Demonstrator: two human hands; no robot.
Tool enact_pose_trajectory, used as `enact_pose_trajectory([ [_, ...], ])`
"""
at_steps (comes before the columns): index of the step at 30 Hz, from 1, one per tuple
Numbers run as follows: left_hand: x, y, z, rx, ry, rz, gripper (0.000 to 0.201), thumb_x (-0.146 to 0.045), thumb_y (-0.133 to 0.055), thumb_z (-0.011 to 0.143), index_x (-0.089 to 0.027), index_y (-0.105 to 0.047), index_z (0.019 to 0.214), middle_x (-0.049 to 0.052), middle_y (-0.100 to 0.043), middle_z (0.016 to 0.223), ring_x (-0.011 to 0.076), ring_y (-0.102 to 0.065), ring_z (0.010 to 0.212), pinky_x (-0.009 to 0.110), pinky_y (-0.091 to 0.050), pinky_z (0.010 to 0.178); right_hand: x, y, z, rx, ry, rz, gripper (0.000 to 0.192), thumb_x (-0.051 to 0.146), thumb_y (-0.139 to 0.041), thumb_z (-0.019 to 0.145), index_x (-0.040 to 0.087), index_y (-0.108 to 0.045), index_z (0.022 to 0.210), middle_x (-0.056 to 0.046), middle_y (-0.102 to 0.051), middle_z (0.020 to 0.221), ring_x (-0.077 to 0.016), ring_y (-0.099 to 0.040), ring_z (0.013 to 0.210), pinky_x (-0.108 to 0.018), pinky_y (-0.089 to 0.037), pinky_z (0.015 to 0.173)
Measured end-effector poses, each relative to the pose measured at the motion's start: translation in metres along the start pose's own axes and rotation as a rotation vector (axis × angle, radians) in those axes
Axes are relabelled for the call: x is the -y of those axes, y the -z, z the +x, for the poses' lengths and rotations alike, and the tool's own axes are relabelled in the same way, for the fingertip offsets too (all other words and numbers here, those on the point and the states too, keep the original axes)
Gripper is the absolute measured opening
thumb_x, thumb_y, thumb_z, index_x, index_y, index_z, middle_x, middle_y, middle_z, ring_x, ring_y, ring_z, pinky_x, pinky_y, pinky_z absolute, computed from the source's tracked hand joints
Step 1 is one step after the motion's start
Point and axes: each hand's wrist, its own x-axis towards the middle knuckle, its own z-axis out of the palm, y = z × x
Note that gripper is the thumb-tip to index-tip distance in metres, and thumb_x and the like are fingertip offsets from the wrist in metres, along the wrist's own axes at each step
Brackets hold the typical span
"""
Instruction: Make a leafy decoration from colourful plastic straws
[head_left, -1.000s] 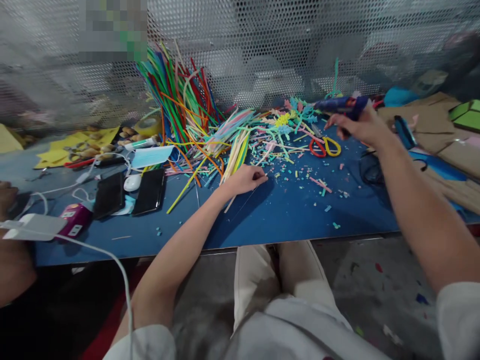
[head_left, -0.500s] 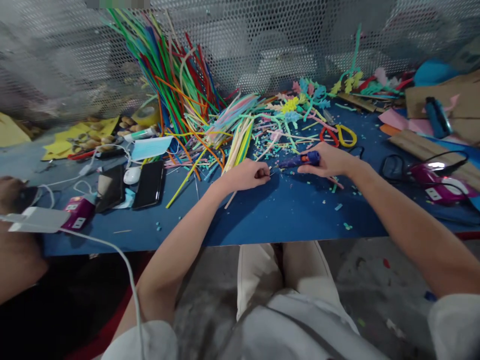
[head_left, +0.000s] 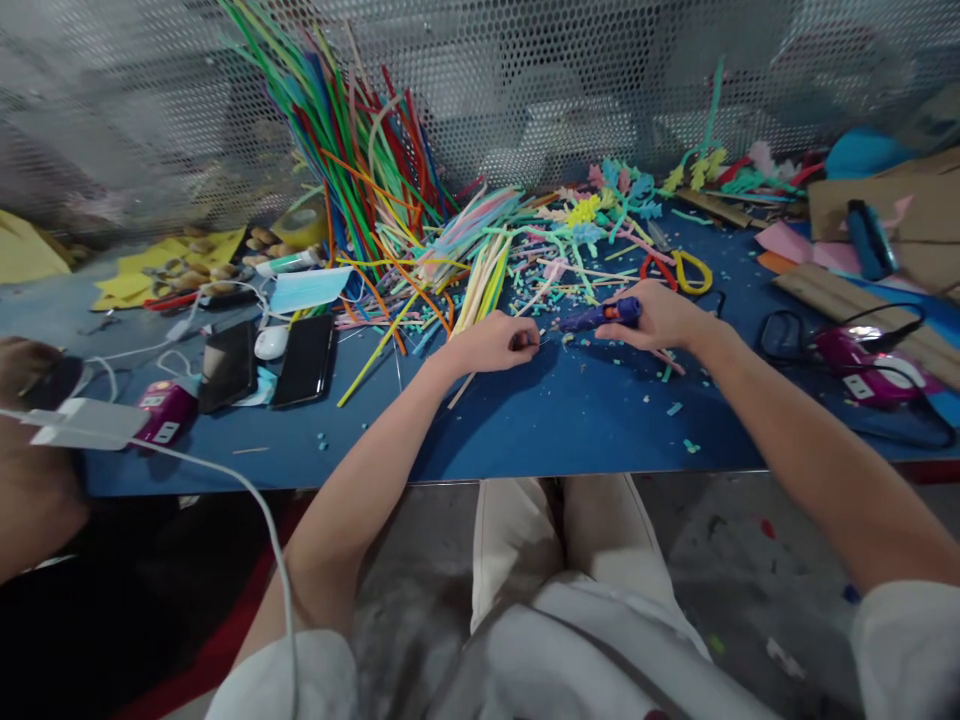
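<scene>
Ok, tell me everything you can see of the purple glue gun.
The purple glue gun looks like plastic, with an orange part near its rear. It lies roughly level above the blue table, nozzle pointing left toward the left hand. The right hand grips its back end. Its trigger is hidden.

Purple glue gun (head_left: 600,317), blue table (head_left: 570,420), multicoloured straws (head_left: 360,170)
</scene>
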Motion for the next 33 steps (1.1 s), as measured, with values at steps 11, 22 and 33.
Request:
enact_pose_trajectory([
  [11, 0.0, -0.001, 0.001, -0.018, -0.028, 0.011, 0.02, -0.029, -0.062, 0.092, -0.018, -0.077, 0.098, 0.003, -0.074, 0.075, 0.0148, -0.064, 0.065, 0.027, -0.044, 0.069, -0.006, -0.008, 0.003, 0.021, 0.032, 0.022, 0.066, 0.073, -0.06, 0.094, 0.026, -0.032, 0.058, 0.002, -0.037, 0.053, -0.0136, -0.032, 0.053, -0.037, -0.023, 0.06],
  [22, -0.003, 0.001, 0.0, -0.009, -0.014, 0.016, 0.02, -0.031, -0.061, 0.094, -0.017, -0.075, 0.099, 0.003, -0.073, 0.075, 0.0141, -0.062, 0.064, 0.026, -0.043, 0.068, -0.009, -0.011, 0.003, -0.006, 0.031, 0.037, 0.07, 0.074, -0.064, 0.092, 0.025, -0.029, 0.056, 0.003, -0.031, 0.05, -0.0128, -0.03, 0.051, -0.036, -0.021, 0.059],
  [33, -0.005, 0.003, 0.0, 0.006, -0.003, 0.026, 0.019, -0.031, -0.06, 0.095, -0.019, -0.075, 0.099, 0.003, -0.073, 0.076, 0.0153, -0.063, 0.066, 0.027, -0.043, 0.069, -0.006, -0.008, 0.002, 0.005, -0.023, 0.033, 0.071, 0.074, -0.066, 0.091, 0.026, -0.027, 0.055, 0.004, -0.031, 0.048, -0.0129, -0.031, 0.048, -0.035, -0.022, 0.056],
])
